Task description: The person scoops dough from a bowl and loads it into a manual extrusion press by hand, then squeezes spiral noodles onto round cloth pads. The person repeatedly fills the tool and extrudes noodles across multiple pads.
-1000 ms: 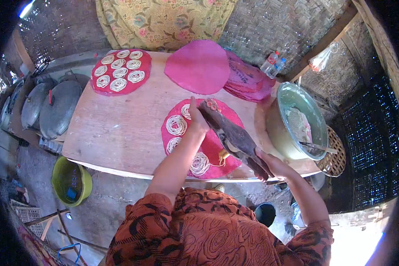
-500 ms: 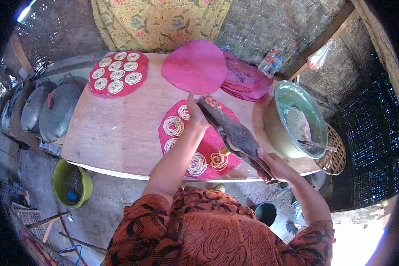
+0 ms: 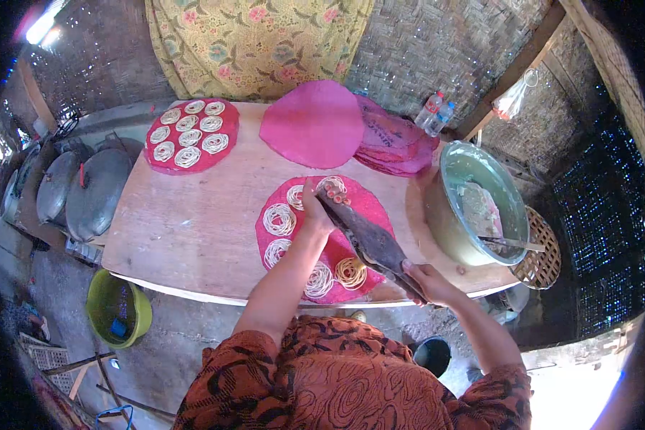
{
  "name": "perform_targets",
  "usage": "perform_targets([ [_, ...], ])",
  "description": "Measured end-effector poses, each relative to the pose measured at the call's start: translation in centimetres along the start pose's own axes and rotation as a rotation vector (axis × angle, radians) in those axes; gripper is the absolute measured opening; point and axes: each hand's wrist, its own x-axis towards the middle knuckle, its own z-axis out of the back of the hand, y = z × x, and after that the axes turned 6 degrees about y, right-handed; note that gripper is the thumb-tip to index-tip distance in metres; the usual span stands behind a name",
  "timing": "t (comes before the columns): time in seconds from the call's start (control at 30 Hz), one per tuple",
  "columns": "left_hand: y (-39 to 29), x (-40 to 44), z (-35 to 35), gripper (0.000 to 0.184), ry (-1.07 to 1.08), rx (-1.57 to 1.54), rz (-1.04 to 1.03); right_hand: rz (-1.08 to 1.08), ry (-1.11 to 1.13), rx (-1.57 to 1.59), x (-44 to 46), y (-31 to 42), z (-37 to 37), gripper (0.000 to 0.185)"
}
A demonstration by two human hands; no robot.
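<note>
Yellowish coil [image 3: 350, 274], approx. 5 o'clock on red mat [image 3: 373, 205]: loose strand 1 s ago, now full ring. Whitish coil [image 3: 330, 185] @ 12 o'clock now shows past dark tool [image 3: 373, 247].

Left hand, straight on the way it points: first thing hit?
Likely the plain pink sheet beyond the left hand; the hand's height is unclear, so it may pass above.

The left hand [image 3: 315, 208] and right hand [image 3: 428, 282] grip a dark tool [image 3: 368, 238].
</note>
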Motion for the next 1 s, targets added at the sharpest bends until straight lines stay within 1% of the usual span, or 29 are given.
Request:
perform_targets([
  [0.03,-0.6,0.2,0.1,0.051,0.005,0.004,-0.001,0.017,0.013,0.021,0.6,-0.2,-0.3,0.056],
  [0.1,-1.5,0.7,0.2,0.051,0.119,0.007,0.027,0.055,-0.003,0.042,1.2,-0.2,-0.7,0.058],
  [0.13,-1.5,0.9,-1.0,0.051,0.119,0.011,0.032,0.089,-0.018,0.059,1.3,-0.1,-0.9,0.06],
  [0.17,-1.5,1.1,-2.3,0.051,0.12,0.03,0.026,0.058,0.026,0.111,0.7,0.5,-0.5,0.059],
  [0.2,-1.3,1.1,-4.2,0.051,0.119,0.049,0.019,0.058,0.024,0.116,0.2,1.0,-0.1,0.059],
  [0.23,-0.6,0.9,-6.6,0.046,0.069,0.105,0.006,0.041,0.06,0.256,-0.3,1.2,0.4,0.06],
  [0.27,0.0,1.4,-6.7,0.046,0.069,0.105,0.012,0.027,0.094,0.395,-0.9,1.4,1.2,0.06],
  [0.3,0.5,2.1,-6.7,0.046,0.107,0.081,0.022,0.0,0.115,0.317,-1.5,1.6,2.3,0.063],
  [0.33,1.2,2.6,-6.6,0.046,0.144,0.054,0.033,-0.001,0.107,0.322,-1.7,1.7,3.0,0.063],
  [0.4,3.0,3.5,-5.0,0.046,0.137,0.002,0.047,-0.104,-0.018,0.107,-2.2,1.8,4.3,0.064],
  [0.47,4.7,5.1,-2.2,0.046,0.085,-0.031,0.024,-0.103,0.006,0.157,-1.5,0.6,5.2,0.066],
  [0.5,5.0,6.3,0.0,0.057,0.094,-0.111,0.081,-0.144,-0.04,0.107,-1.3,0.4,5.6,0.067],
  [0.57,5.1,7.2,0.4,0.057,0.108,-0.105,0.077,-0.186,-0.095,0.055,-0.6,0.1,6.2,0.068],
  [0.6,5.1,7.5,0.4,0.056,0.113,-0.095,0.066,-0.162,-0.143,0.006,-0.1,0.1,6.2,0.068],
  [0.63,4.8,7.7,-0.7,0.05,0.138,-0.005,0.026,-0.136,-0.189,-0.043,0.3,0.2,6.2,0.069],
  [0.73,3.6,7.5,-3.3,0.049,0.076,0.036,0.024,-0.085,-0.208,-0.021,0.1,1.2,5.4,0.069],
  [0.77,3.5,7.0,-3.8,0.05,0.052,0.035,0.027,-0.04,-0.165,0.005,-0.4,1.3,5.4,0.069],
  [0.8,3.8,6.4,-4.0,0.05,0.048,0.036,0.028,-0.042,-0.163,0.008,-1.4,1.7,5.4,0.069],
  [0.87,4.5,5.7,-4.0,0.051,0.031,-0.009,0.01,-0.148,-0.137,0.007,-2.9,2.6,5.4,0.069],
  [1.0,5.6,6.6,-3.3,0.051,0.054,-0.064,0.018,-0.136,-0.205,-0.097,-2.8,2.5,6.7,0.068],
])
